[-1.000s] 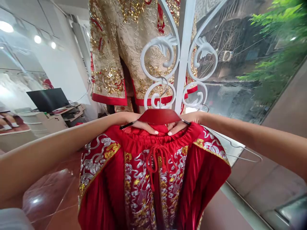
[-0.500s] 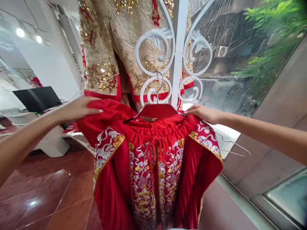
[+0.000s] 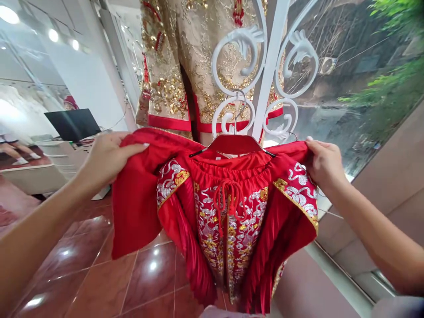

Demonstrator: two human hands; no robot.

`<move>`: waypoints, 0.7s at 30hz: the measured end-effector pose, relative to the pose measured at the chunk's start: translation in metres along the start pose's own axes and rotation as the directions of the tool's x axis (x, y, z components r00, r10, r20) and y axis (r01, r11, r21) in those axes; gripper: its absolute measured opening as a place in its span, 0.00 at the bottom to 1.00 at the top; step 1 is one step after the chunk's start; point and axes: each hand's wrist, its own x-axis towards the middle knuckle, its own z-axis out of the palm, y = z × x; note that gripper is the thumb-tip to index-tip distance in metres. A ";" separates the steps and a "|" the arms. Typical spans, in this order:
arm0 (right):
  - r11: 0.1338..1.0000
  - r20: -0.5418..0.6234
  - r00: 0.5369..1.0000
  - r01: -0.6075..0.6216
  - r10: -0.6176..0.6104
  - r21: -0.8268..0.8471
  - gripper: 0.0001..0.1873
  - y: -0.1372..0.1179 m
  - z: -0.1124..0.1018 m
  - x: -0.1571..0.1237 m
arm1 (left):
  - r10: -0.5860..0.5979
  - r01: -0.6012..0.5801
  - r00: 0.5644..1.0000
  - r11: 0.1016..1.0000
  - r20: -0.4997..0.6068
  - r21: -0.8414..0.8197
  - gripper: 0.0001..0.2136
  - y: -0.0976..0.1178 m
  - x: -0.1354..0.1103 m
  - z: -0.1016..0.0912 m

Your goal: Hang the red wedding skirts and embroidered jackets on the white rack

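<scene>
Under white scrollwork (image 3: 270,53), red skirt (image 3: 239,234) hanging vertically, waistband (image 3: 212,173) up, left fingers (image 3: 134,150) and right fingers (image 3: 319,149) pinching it

Bare forearms (image 3: 53,216), bare wrists (image 3: 341,187), pale grey cloth (image 3: 402,306)

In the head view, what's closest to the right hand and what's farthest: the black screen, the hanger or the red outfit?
From the right hand:
1. The red outfit: that hand pinches its edge.
2. The hanger: left of the hand, at the outfit's top.
3. The black screen: far left, in the background.
</scene>
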 end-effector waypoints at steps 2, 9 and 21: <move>0.994 -0.098 0.991 0.101 -0.095 0.050 0.15 0.005 0.003 -0.004 | 0.043 -0.070 0.974 0.991 -0.220 -0.115 0.08 0.021 -0.023 0.005; 0.993 -0.170 0.978 0.113 -0.118 -0.040 0.20 0.011 0.015 -0.015 | 0.168 -0.211 0.965 0.953 0.200 0.219 0.06 0.013 -0.139 0.101; 0.995 0.196 0.979 -0.037 0.054 -0.090 0.22 0.000 -0.008 -0.019 | 0.676 -0.768 0.633 0.486 0.377 0.417 0.23 0.130 -0.049 0.186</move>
